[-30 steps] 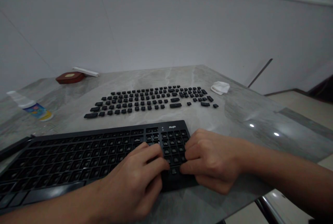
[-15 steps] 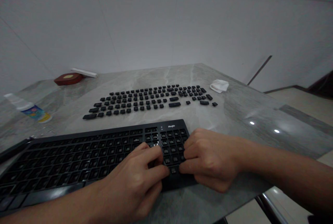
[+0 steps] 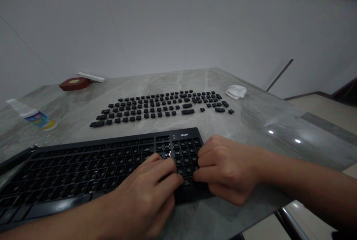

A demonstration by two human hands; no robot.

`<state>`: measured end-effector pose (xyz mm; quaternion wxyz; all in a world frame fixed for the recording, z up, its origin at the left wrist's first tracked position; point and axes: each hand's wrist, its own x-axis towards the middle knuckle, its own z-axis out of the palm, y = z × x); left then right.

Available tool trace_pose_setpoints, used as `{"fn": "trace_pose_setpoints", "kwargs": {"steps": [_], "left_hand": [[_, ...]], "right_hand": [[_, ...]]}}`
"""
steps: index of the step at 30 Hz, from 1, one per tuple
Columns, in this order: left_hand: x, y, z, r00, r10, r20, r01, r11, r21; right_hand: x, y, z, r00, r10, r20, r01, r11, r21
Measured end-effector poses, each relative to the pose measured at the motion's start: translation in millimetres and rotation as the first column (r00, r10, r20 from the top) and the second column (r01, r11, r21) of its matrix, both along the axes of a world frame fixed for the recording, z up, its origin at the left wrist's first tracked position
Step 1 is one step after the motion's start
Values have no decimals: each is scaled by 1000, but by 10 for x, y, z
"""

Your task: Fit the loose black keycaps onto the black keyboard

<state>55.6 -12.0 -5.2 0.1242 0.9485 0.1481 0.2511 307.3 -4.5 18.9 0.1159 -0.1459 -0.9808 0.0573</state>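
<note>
A black keyboard (image 3: pixel 92 175) lies across the near part of the table, most of its keycaps off and its sockets bare. My left hand (image 3: pixel 152 193) is curled over its front edge, with the fingertips at the lower number pad. At the keyboard's right edge is my right hand (image 3: pixel 225 169), its fingers bent closed against the pad. A small gap with one socket shows between the two hands. The fingertips' undersides are hidden. Behind the keyboard, loose black keycaps (image 3: pixel 153 115) lie in rows, laid out like a keyboard.
A spray bottle (image 3: pixel 39 119) lies tilted at the left. Farther back are a dark red box (image 3: pixel 74 84) and a white strip (image 3: pixel 92 77) by the wall. A crumpled white cloth (image 3: pixel 236 91) lies right of the keycaps. The grey marble table (image 3: pixel 267 113) ends at the right.
Both hands stay at the number pad, with only a very slight shift of the left fingers. The whole view has moved a little; the keyboard and keycaps look the same.
</note>
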Motion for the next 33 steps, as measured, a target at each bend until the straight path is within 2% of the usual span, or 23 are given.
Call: {"fn": "trace_pose_setpoints", "kwargs": {"steps": [5, 9, 16, 20, 24, 33], "left_hand": [[10, 29, 7, 996, 77, 40, -70, 985, -157], [22, 36, 20, 997, 78, 23, -73, 985, -159], [57, 25, 51, 996, 82, -20, -84, 977, -197], [69, 30, 53, 995, 82, -54, -93, 965, -245], [71, 30, 60, 994, 91, -61, -104, 960, -259], [56, 48, 93, 996, 8, -94, -28, 976, -214]], "right_hand": [[34, 33, 16, 996, -31, -89, 33, 999, 22], [18, 11, 5, 993, -24, -114, 24, 1000, -8], [-54, -22, -1, 988, -151, -16, 147, 981, -125], [-60, -12, -5, 983, -181, 12, 180, 971, -154], [-44, -11, -19, 985, -170, 13, 169, 969, -178], [-27, -8, 10, 989, -141, -35, 132, 973, -191]]}}
